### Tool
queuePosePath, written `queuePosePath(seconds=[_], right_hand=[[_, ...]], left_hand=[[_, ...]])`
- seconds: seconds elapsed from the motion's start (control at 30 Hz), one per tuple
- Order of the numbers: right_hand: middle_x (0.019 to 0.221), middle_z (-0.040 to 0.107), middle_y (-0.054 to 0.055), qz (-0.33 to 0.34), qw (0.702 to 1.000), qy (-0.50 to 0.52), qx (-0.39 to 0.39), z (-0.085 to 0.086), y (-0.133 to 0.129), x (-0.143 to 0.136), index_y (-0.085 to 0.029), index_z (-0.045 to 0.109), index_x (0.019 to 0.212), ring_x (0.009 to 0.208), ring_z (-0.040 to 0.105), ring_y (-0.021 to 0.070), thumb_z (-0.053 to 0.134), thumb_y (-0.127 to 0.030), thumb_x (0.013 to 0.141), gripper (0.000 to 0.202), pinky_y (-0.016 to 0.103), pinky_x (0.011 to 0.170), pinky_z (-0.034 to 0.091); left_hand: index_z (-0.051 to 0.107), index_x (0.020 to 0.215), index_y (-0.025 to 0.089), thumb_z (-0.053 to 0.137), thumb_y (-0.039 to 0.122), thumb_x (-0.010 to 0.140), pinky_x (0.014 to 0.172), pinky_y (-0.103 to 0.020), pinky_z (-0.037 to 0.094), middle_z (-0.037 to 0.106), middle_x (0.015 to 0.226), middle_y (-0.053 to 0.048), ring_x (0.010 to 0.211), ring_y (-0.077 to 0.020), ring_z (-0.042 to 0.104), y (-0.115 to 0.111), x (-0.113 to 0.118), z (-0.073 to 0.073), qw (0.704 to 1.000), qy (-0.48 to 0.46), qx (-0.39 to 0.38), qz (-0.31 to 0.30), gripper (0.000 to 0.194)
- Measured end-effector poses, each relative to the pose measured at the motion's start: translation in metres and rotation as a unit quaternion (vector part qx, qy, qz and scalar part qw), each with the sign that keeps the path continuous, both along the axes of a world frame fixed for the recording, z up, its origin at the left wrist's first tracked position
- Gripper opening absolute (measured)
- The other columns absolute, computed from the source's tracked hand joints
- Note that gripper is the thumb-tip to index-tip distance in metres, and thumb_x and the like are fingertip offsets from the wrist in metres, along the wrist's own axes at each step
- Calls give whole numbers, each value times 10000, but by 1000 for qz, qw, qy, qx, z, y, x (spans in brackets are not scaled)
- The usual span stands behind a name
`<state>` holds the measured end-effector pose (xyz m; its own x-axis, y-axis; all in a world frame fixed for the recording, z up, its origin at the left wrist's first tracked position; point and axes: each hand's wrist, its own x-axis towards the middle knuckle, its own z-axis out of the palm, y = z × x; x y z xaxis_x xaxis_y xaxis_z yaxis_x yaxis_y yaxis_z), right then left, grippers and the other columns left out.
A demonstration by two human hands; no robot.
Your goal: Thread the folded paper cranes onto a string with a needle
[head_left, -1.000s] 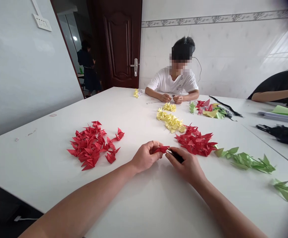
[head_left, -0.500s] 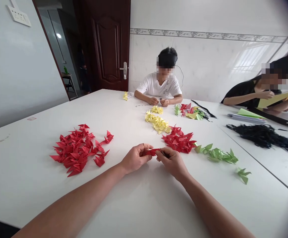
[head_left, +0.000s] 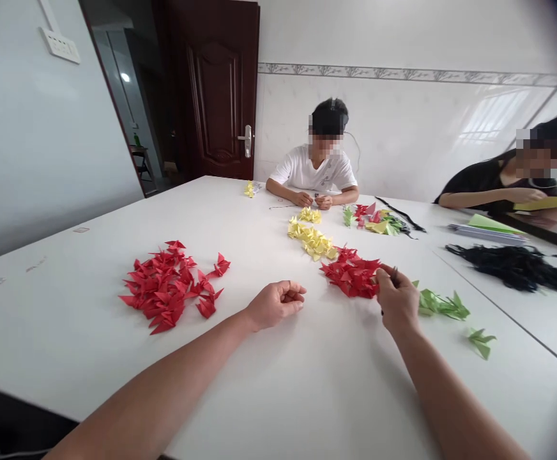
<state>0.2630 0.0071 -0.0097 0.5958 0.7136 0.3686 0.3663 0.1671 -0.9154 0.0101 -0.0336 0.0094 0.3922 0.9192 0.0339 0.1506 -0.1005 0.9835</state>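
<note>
My left hand (head_left: 277, 306) rests just above the white table (head_left: 259, 383), loosely curled, with a gap between thumb and fingers and nothing visible in it. At the right edge of the middle pile of red paper cranes (head_left: 350, 273) is my right hand (head_left: 398, 299), its fingers pinched together. A bit of a thin dark tool (head_left: 394, 274) sticks out between those fingers; its kind is not clear. Whether the fingertips also grip a crane cannot be made out. Green paper cranes (head_left: 444, 305) lie just beyond that hand, partly hidden by it.
Left stands a larger pile of red cranes (head_left: 163, 287). Yellow cranes (head_left: 312, 239) lie farther back, near a mixed coloured heap (head_left: 379, 220). Black cords (head_left: 508, 265) spread at right by paper sheets (head_left: 489, 230). One person (head_left: 324, 169) sits opposite, another (head_left: 489, 185) at right.
My right hand has moved right, from beside my left hand to the middle red pile. The folded red paper between both hands is gone from my left hand. The view has shifted slightly.
</note>
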Motion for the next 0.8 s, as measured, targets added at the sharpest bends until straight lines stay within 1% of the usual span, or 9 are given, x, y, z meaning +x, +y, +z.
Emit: queuePosePath(seconds=[0.07,0.13,0.17,0.27,0.33,0.37,0.5,0.67,0.8], right_hand=[[613,585,16,-11,1000,-3,-2,-1,-2,-4,-111,643,993,469,463,102,550,-451,686,467,221,433,348],[612,580,14,-19,999,-32,-10,0,-4,-7,-125,658,983,507,473,113,557,-427,688,434,226,464,357],[610,579,14,-22,998,-51,-13,0,-5,-8,-128,664,977,522,475,118,554,-424,692,426,231,479,360],[626,599,32,-9,995,-98,-25,4,-10,-11,-124,675,963,549,492,138,537,-440,705,431,249,514,373],[662,627,53,12,993,-114,-34,8,-14,-14,-118,680,949,579,520,157,531,-445,709,431,261,543,390],[679,639,61,22,992,-120,-36,10,-15,-16,-116,681,940,596,532,165,528,-444,712,428,265,556,396],[697,656,68,43,989,-134,-42,15,-20,-24,-117,688,882,626,550,177,518,-441,722,400,259,569,409],[701,664,62,76,989,-122,-46,15,-22,-30,-133,686,878,638,568,180,520,-471,720,408,261,575,423],[729,668,62,103,986,-119,-53,14,-23,-33,-142,679,895,632,570,176,515,-478,724,411,264,568,429]], left_hand=[[611,934,121,567,196,721,696,-272,473,641,805,-66,715,-131,591,5,-6,5,999,31,36,22,229],[633,895,130,531,183,737,703,-277,479,656,834,-73,729,-145,601,14,-20,14,984,85,125,96,195],[641,889,139,509,165,741,745,-284,475,656,883,-76,791,-157,600,19,-29,19,964,122,186,149,199],[644,936,156,458,110,726,905,-334,404,629,997,-80,990,-201,535,33,-64,33,860,278,311,293,284],[637,987,174,462,141,720,917,-374,382,590,1079,-92,1049,-244,490,39,-85,36,809,381,285,345,321],[630,1013,186,464,166,722,897,-385,387,567,1120,-99,1066,-266,473,42,-94,35,795,422,248,358,336],[622,1007,220,453,208,729,786,-330,412,591,1092,-91,1027,-260,495,48,-114,24,791,499,134,329,325],[610,657,199,450,185,721,599,-288,381,643,719,-59,711,-214,567,50,-114,17,803,506,107,298,172],[588,609,202,410,176,752,620,-308,364,638,684,-44,720,-220,572,46,-101,23,803,505,130,289,229]])
